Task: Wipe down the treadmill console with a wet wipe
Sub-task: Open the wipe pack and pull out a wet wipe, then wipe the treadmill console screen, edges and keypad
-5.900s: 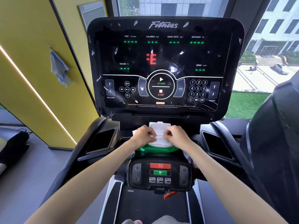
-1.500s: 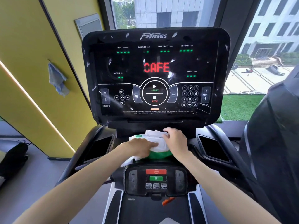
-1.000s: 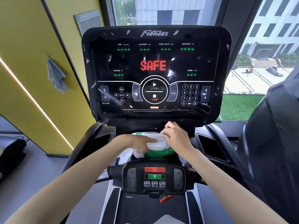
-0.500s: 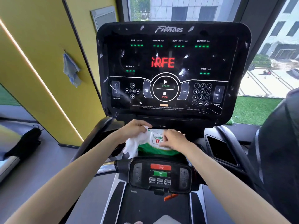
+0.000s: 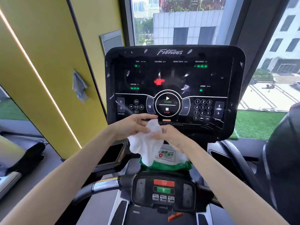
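Observation:
The black treadmill console point(image 5: 175, 75) stands upright ahead, smeared with pale spots and lit with green and red readouts. A white wet wipe point(image 5: 146, 143) hangs crumpled in front of its lower edge. My left hand point(image 5: 132, 127) pinches the wipe's upper left part, and my right hand point(image 5: 172, 135) pinches it from the right. Below the wipe lies the green and white wipe pack point(image 5: 168, 159) on the console shelf, its lid shut.
A small control panel point(image 5: 164, 190) with red and green buttons sits on the handlebar below the pack. Cup recesses point(image 5: 112, 153) flank the shelf. A blue cloth point(image 5: 79, 86) hangs on the yellow wall at left. Another dark machine point(image 5: 282, 159) stands at right.
Both hands have lifted off the wipe pack and now hold the pulled-out wipe up in front of the console's lower edge. The camera view has tilted down and right.

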The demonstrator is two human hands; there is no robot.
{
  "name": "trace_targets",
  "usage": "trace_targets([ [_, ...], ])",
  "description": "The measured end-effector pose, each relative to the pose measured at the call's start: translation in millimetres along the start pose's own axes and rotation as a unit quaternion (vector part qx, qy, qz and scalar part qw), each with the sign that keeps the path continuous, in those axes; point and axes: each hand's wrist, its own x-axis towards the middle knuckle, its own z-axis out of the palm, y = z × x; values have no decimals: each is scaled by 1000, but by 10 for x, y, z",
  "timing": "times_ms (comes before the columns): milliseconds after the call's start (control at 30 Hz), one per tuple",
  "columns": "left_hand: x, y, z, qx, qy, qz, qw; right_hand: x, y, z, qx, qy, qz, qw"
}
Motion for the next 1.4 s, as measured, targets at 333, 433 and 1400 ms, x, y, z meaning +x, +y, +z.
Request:
trace_targets([
  [333,-90,242,-92,-255,136,69,955,-45,-310,-234,207,25,-34,977],
  [433,28,-27,203,-393,87,-4,915,-23,-331,-202,283,49,-39,957],
  [1400,175,508,403,247,352,46,902,-314,-466,-662,-116,307,-71,942],
])
